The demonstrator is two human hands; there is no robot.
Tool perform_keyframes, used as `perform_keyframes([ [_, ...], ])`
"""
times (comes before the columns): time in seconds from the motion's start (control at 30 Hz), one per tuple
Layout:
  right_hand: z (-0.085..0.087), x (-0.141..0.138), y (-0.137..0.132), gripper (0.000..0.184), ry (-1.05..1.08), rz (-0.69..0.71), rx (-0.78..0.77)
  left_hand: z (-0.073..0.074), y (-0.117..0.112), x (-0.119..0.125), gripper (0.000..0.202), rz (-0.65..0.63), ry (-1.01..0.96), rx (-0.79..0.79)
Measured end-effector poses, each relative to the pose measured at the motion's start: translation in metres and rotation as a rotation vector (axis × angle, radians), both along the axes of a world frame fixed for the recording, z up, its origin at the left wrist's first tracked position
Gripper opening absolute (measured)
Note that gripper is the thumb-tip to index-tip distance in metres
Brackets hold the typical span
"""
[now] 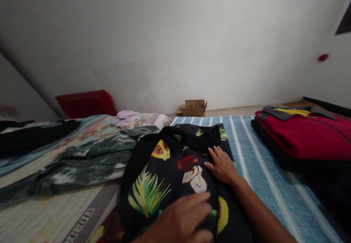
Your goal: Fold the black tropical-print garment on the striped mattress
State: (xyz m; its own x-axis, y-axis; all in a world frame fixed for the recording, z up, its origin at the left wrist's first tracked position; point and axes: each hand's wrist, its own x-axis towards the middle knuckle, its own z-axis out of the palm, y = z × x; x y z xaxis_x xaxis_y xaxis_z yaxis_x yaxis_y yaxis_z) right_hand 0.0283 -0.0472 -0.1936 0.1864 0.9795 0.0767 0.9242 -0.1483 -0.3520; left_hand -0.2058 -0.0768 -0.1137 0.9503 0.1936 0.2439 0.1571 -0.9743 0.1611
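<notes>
Dim, soft indoor light, dark shadows at the right edge, wide-angle bending of the wall, near foreground blurred.

A black garment (164, 169) lies spread at the lower centre of the frame, running from the bottom edge up to just past the middle. Its fabric is printed with green-yellow palm leaves, yellow cut fruit and red-and-white shapes. The upper end is bunched into a rumpled dark band, while the rest lies fairly smooth.

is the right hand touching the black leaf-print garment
Touching. The head view shows the right hand lying flat, palm down, on the black leaf-print garment.
</notes>
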Motion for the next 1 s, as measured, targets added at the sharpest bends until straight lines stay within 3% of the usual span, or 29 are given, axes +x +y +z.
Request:
perform_keyframes([
  [0.1, 0.003, -0.001, -0.001, 0.072, 0.008, -0.007, -0.013, 0.049, 0.06, 0.011, 0.035, 0.383, -0.064, 0.013],
  [0.17, 0.005, -0.003, -0.001, 0.072, 0.017, -0.013, -0.019, 0.064, 0.102, 0.021, 0.037, 0.621, -0.046, 0.106],
  [0.27, 0.006, -0.004, -0.001, 0.071, 0.021, -0.014, -0.023, 0.063, 0.153, 0.038, 0.038, 0.915, 0.056, 0.241],
  [0.4, 0.005, -0.004, 0.0, 0.071, 0.031, -0.02, -0.019, 0.047, 0.192, 0.051, 0.029, 1.182, 0.119, 0.184],
  [0.5, 0.003, -0.004, 0.0, 0.073, 0.038, -0.033, -0.007, 0.045, 0.207, 0.052, 0.02, 1.253, 0.102, 0.119],
  [0.6, 0.001, -0.005, 0.001, 0.076, 0.039, -0.045, 0.001, 0.059, 0.218, 0.05, 0.025, 1.29, 0.028, 0.128],
  [0.73, 0.0, -0.004, 0.001, 0.076, 0.038, -0.045, 0.011, 0.083, 0.224, 0.041, 0.026, 1.253, -0.186, 0.285],
  [0.8, 0.001, -0.004, 0.001, 0.076, 0.043, -0.049, 0.017, 0.087, 0.22, 0.029, 0.022, 1.202, -0.265, 0.375],
  [0.87, 0.001, -0.003, 0.0, 0.076, 0.053, -0.052, 0.02, 0.084, 0.21, 0.011, 0.02, 1.127, -0.242, 0.421],
  [1.0, 0.002, -0.003, 0.0, 0.074, 0.069, -0.041, 0.021, 0.064, 0.188, -0.032, 0.021, 0.981, -0.104, 0.392],
])
